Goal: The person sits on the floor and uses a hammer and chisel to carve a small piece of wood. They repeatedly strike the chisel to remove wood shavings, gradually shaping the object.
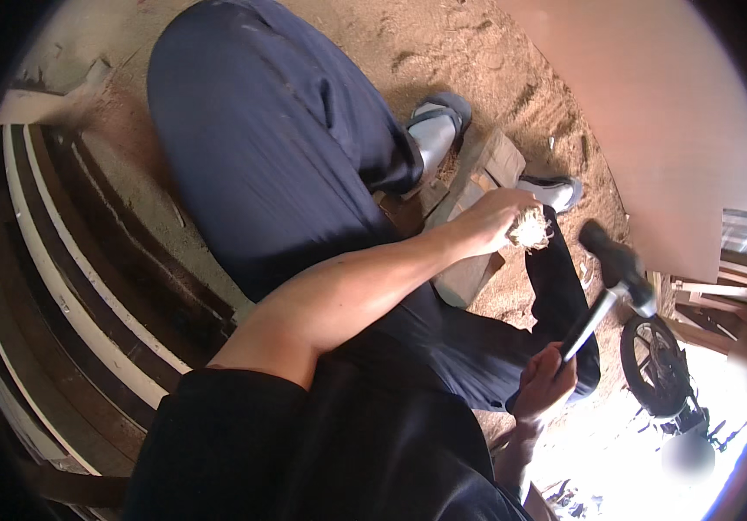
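My left hand (496, 219) is closed around an upright piece of wood whose pale, frayed end (530, 228) faces up. Beside and under it lies a rough wooden block (456, 282) between my legs. At lower right, my right hand (545, 385) grips the shaft of a hammer (589, 319), its dark and silver head raised right of the frayed end, not touching it. My dark-clad legs and sandaled feet surround the block.
Long stacked boards (61, 234) run along the left. A large plywood sheet (677, 122) stands at upper right above sawdust-covered ground (477, 61). A wheeled vehicle's black tyre (632, 356) and loose timber (703, 308) are at right, near a bright, washed-out area.
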